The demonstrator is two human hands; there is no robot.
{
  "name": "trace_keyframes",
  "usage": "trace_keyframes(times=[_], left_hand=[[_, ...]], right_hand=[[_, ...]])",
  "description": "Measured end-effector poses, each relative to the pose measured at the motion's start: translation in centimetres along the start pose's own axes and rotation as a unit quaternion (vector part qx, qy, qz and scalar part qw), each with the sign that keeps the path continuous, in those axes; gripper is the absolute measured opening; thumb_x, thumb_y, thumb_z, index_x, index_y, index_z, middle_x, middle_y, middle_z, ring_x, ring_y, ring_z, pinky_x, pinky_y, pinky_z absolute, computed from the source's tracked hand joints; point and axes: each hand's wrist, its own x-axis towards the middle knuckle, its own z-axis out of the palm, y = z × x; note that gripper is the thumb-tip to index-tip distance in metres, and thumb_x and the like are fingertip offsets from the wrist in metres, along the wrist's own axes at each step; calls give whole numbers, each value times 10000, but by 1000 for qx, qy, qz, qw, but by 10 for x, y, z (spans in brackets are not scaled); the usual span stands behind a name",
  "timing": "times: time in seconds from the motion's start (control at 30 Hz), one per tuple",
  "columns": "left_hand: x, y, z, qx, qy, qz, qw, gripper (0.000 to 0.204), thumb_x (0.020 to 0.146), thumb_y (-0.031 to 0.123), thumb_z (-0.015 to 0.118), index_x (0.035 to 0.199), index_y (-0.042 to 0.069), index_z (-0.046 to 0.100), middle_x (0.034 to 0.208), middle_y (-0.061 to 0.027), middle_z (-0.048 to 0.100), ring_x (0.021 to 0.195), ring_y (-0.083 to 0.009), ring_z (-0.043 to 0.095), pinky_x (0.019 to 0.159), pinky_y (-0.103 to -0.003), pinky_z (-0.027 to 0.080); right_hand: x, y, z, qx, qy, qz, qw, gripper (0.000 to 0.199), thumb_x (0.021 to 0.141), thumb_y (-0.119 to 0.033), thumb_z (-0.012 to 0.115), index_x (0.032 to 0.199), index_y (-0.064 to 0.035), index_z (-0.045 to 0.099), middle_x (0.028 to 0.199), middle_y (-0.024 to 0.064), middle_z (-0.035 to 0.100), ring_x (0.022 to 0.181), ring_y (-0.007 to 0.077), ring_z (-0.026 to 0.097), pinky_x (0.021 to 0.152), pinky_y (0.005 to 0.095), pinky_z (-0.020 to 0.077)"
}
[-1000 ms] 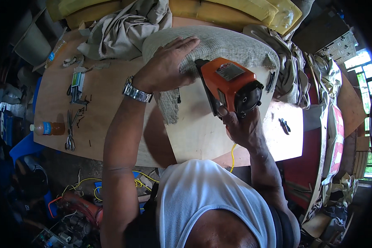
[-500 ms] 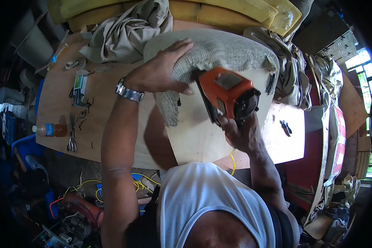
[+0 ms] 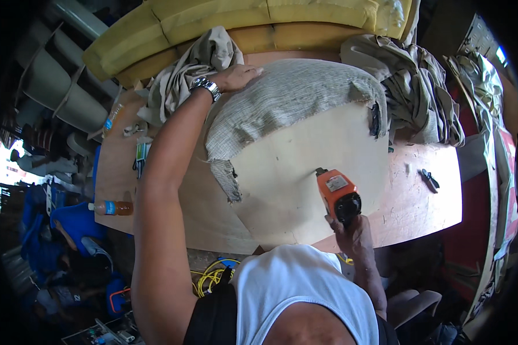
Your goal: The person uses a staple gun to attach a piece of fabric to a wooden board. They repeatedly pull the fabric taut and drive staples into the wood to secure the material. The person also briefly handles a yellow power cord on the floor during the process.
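With the round plywood seat panel [image 3: 305,172] lying underside-up on the workbench [image 3: 426,195], the left hand [image 3: 236,76] rests flat and open on the grey fabric [image 3: 288,98] wrapped over its far edge, seemingly to keep the cloth taut. Nearer the body, the right hand [image 3: 354,230] is closed around the orange staple gun [image 3: 338,194], nose on the bare wood.

A plastic bottle [image 3: 110,207] with amber liquid lies at the left edge of the workbench [image 3: 426,201]. A second bottle [image 3: 113,119] lies near the far-left corner. Black pliers [image 3: 429,179] rest near the right edge — well apart from both bottles. Beige cloth [image 3: 426,98] is heaped at the far-right corner. Yellow foam cushions [image 3: 259,23] run along the far edge; yellow cable [image 3: 210,279] is coiled on the floor below the near edge.
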Motion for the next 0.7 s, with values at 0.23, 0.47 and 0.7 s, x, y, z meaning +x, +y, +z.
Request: trace_keyframes(times=[0.23,0.47,0.7], left_hand=[[-5,47,16,-60,-83,-23,994,686,1049,516,285,1533,30,276,1624,-118,218,1505,-216,185,1213,-302,143],[-58,91,24,1,-48,87,995,645,1062,454,283,1537,18,250,1620,-148,215,1512,-246,153,1225,-327,117],[-81,99,38,98,21,178,979,589,1035,329,433,1530,43,292,1602,-178,255,1503,-280,192,1221,-359,145]], right_hand=[[9,28,11,183,25,-80,980,250,887,-199,718,983,22,652,730,64,641,689,102,546,632,317,470],[10,20,-14,88,-57,-42,994,363,906,-325,727,990,12,623,716,22,620,685,96,533,619,308,451],[23,-1,-13,94,-1,-177,980,412,909,-429,696,916,-27,604,658,30,558,610,129,478,536,335,415]])
